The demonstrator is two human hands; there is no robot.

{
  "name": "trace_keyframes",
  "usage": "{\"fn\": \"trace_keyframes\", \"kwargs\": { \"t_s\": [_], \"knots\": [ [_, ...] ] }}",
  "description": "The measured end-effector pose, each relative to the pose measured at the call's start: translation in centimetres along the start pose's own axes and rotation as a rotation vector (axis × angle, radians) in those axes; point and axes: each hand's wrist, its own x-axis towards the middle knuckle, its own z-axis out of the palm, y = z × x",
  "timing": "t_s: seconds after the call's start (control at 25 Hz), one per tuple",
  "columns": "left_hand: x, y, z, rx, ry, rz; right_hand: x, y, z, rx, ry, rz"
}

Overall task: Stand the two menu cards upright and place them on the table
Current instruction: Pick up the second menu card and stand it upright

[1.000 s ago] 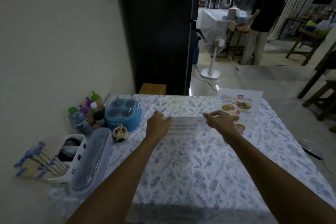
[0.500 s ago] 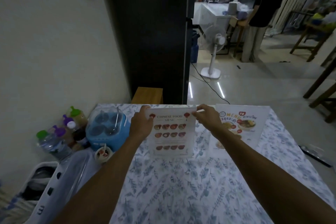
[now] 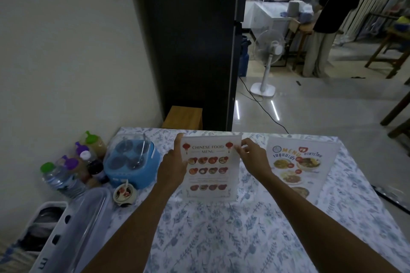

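Floral-cloth table (image 3: 221, 239): two menu cards, both upright.
Chinese menu card (image 3: 209, 166) mid-table, pinched by left hand (image 3: 175, 167) and right hand (image 3: 251, 157) fingers; Thai menu card (image 3: 297, 166) stands alongside. Seat base flat before releasing.

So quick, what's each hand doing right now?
Left hand: closed on the left edge of the upright white Chinese food menu card.
Right hand: pinching the same card's upper right edge.

The small print under the dish photos on the white Chinese food menu card (image 3: 209, 166) is too blurred to read.
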Motion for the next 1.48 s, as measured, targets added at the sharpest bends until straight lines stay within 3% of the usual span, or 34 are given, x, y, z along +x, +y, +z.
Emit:
{"fn": "trace_keyframes", "kwargs": {
  "t_s": [0.28,0.72,1.16,1.48],
  "knots": [
    [-0.1,-0.4,0.6,0.086,0.025,0.01,-0.3,0.1,1.0,0.004,0.065,0.014],
    [0.1,-0.8,-0.7,0.129,-0.06,-0.033,-0.9,-1.2,1.4,-0.081,0.084,0.111],
    [-2.2,-0.1,-3.9,0.202,-0.041,0.055,-5.0,-1.9,-0.9,-0.19,0.174,0.13],
    [-5.4,3.6,-0.9,0.218,-0.077,0.132,-9.3,0.4,-4.5,-0.266,0.23,0.172]
  ]
}}
